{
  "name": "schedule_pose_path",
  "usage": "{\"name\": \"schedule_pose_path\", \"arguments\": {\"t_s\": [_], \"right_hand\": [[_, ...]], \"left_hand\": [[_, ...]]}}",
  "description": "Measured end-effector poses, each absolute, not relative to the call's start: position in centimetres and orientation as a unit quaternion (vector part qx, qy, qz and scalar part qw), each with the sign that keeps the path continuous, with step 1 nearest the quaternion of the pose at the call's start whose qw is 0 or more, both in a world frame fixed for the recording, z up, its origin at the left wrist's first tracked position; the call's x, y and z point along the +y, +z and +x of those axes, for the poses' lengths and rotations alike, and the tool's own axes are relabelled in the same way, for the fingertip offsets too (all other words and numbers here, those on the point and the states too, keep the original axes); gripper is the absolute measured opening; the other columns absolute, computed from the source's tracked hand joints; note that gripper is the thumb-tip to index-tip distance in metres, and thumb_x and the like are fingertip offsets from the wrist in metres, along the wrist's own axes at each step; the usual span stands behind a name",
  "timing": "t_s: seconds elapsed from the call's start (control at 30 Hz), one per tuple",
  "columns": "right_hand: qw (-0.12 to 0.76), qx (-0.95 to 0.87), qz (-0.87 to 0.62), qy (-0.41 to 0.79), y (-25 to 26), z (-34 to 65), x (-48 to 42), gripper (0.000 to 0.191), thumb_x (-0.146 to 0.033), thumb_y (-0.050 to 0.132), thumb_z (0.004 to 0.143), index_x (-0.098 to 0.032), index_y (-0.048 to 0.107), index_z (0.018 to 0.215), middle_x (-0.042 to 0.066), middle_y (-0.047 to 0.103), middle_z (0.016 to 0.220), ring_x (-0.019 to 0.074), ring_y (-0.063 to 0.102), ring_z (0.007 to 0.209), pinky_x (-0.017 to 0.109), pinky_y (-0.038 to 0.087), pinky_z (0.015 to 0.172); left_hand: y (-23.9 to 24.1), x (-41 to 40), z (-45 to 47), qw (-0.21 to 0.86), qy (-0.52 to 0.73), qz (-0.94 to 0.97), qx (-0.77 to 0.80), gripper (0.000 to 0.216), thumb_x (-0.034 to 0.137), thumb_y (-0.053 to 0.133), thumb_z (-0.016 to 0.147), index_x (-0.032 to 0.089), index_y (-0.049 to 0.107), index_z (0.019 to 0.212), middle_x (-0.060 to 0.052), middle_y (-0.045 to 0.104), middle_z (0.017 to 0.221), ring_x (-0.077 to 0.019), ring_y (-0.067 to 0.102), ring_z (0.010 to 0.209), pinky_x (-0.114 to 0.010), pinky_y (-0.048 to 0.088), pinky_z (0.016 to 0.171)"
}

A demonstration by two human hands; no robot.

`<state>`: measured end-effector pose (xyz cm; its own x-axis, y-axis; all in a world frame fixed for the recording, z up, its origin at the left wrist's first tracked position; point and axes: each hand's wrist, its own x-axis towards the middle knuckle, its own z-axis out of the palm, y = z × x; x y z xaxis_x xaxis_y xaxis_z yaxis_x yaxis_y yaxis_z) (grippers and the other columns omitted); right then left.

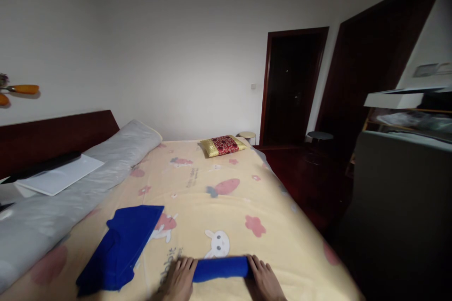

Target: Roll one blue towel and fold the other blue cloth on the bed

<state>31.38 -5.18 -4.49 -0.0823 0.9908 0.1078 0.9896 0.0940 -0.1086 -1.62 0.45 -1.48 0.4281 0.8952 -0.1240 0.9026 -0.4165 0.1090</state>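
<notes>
A blue cloth roll (223, 269) lies crosswise on the bed near its front, below a printed rabbit. My left hand (181, 276) grips its left end, fingers bent over the top. At the right end, my right hand (265, 278) holds it the same way; both thumbs are hidden. Off to the left, a second piece of blue fabric (122, 247) lies flat and loosely folded, with uneven edges, touched by neither hand. Its exact kind cannot be made out. Under everything is a cream bedsheet (197, 225) printed with rabbits, carrots and flowers.
Along the headboard (56, 138) runs a grey rolled quilt (123, 150) with a white flat board (63, 174) on it. A gold and red pillow (223, 145) sits at the bed's far end. Stools (319, 136) stand beyond, and a dark cabinet (395, 207) is on the right.
</notes>
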Motion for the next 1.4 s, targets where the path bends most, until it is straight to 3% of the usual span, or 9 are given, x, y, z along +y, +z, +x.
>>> {"name": "schedule_pose_path", "arguments": {"t_s": [0.73,1.0,1.13,1.3,1.4], "right_hand": [[0.121,-0.729,-0.673,-0.002,-5.9,31.6,-4.9,0.056,-0.018,0.047,0.077,-0.016,0.052,0.133,0.015,0.060,0.133,0.0300,0.060,0.109,0.043,0.042,0.094],[0.112,-0.735,-0.669,-0.005,-4.0,31.8,-5.1,0.055,-0.014,0.048,0.076,-0.018,0.055,0.131,0.013,0.065,0.125,0.0284,0.063,0.102,0.040,0.042,0.088],[0.137,-0.741,-0.656,0.038,-1.7,32.0,-5.5,0.049,-0.018,0.050,0.075,-0.021,0.059,0.123,0.010,0.070,0.108,0.0269,0.063,0.096,0.039,0.041,0.089],[0.126,-0.747,-0.646,0.096,2.1,32.5,-5.0,0.045,-0.021,0.054,0.058,-0.020,0.062,0.102,0.010,0.068,0.103,0.0304,0.059,0.098,0.043,0.039,0.090],[0.171,-0.731,-0.644,0.147,5.5,32.8,-4.2,0.033,-0.020,0.052,0.056,-0.020,0.059,0.088,0.006,0.066,0.092,0.0246,0.059,0.090,0.037,0.042,0.084]], "left_hand": [[-1.8,0.4,-1.7,0.082,-0.031,0.837,0.540,0.069,0.012,0.038,0.076,0.024,0.040,0.144,-0.007,0.051,0.143,-0.0268,0.037,0.136,-0.046,0.024,0.115],[-1.9,0.8,-1.8,0.087,-0.034,0.835,0.543,0.069,0.007,0.037,0.075,0.028,0.042,0.141,-0.004,0.053,0.140,-0.0246,0.039,0.134,-0.045,0.022,0.114],[-1.1,0.7,-1.9,0.086,-0.010,0.841,0.533,0.063,0.012,0.041,0.076,0.029,0.048,0.136,-0.003,0.056,0.135,-0.0254,0.042,0.129,-0.045,0.019,0.115],[0.3,0.4,-2.0,0.098,-0.002,0.837,0.538,0.059,0.017,0.045,0.074,0.026,0.052,0.131,-0.005,0.057,0.133,-0.0259,0.042,0.128,-0.042,0.018,0.115],[0.7,0.5,-1.9,0.106,0.005,0.832,0.545,0.056,0.017,0.045,0.073,0.026,0.055,0.128,-0.004,0.059,0.130,-0.0255,0.044,0.127,-0.042,0.020,0.114]]}}
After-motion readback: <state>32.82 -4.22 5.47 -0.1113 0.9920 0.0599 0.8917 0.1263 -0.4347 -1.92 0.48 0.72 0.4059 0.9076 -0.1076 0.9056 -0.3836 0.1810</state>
